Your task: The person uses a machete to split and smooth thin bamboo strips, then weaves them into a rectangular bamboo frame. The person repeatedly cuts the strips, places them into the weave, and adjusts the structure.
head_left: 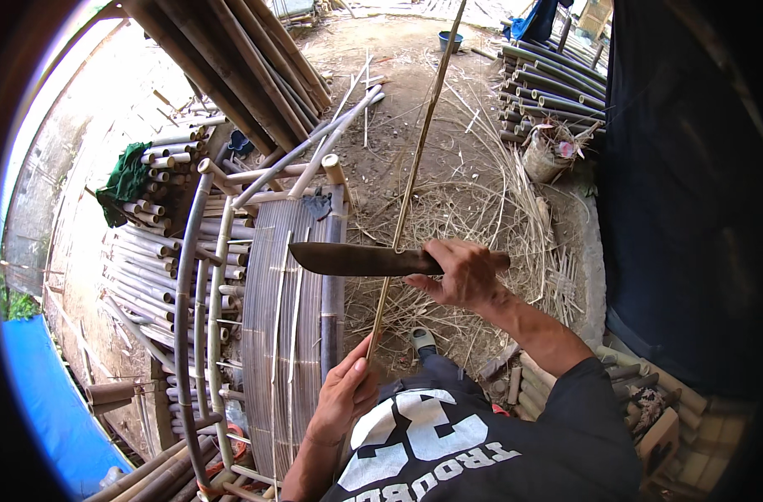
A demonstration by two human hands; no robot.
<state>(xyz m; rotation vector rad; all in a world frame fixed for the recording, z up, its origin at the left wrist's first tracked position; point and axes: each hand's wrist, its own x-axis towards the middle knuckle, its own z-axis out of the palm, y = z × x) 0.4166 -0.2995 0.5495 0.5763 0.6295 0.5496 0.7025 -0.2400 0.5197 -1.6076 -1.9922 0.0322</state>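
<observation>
My right hand (463, 274) is closed round the handle of a machete (348, 258), whose broad dark blade points left. A long thin bamboo strip (412, 171) slants from my lap up past the top edge of the picture. The blade crosses this strip just left of my right hand, touching it or nearly so. Lower down, my left hand (351, 386) pinches the strip's near end in front of my dark shirt. Part of the machete's handle is hidden under my right fingers.
A bamboo bench (285, 276) with a slatted seat stands at my left. Beyond it lie stacked bamboo poles (138, 268). More cut poles (557, 88) are piled at the far right, near a sack (547, 157). Loose shavings (473, 217) litter the ground.
</observation>
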